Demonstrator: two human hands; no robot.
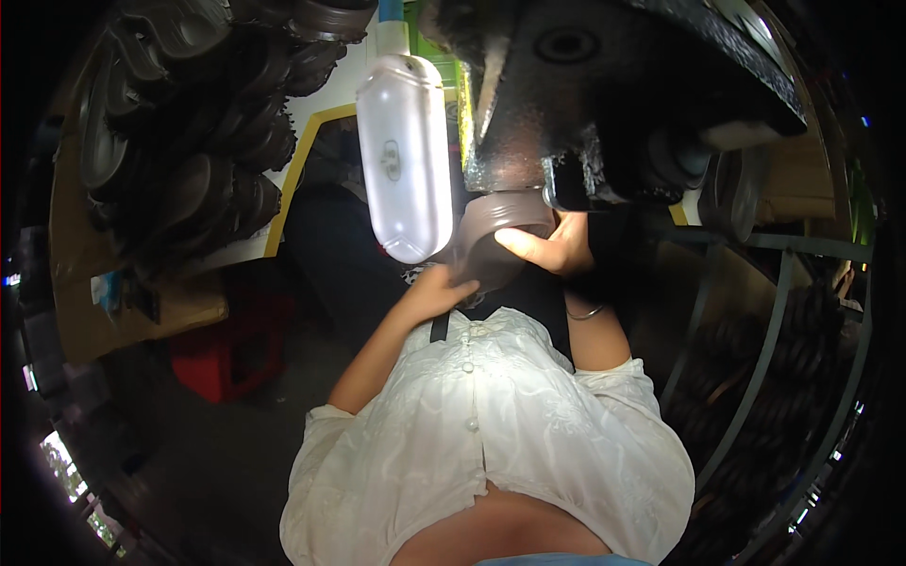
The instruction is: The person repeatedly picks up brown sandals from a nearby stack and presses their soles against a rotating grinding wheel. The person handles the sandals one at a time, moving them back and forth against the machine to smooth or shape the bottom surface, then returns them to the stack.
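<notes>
Both my hands hold a brown shoe sole (498, 212) with a ribbed side wall. Its upper edge is right under the metal head of a dark machine (510, 141); I cannot tell whether they touch. My right hand (557, 249) grips the sole's right side, the thumb lying across it. On the lower left, my left hand (436, 294) has its fingers closed at the sole's edge, partly in shadow. A lit white lamp (408, 160) hangs just left of the sole and covers part of the view behind it.
Many dark brown soles (203, 179) are heaped on a table at the left. Below stands a red plastic stool (226, 354). A metal rack (779, 321) with dark stacked pieces is at the right, and the black machine body overhangs the upper right.
</notes>
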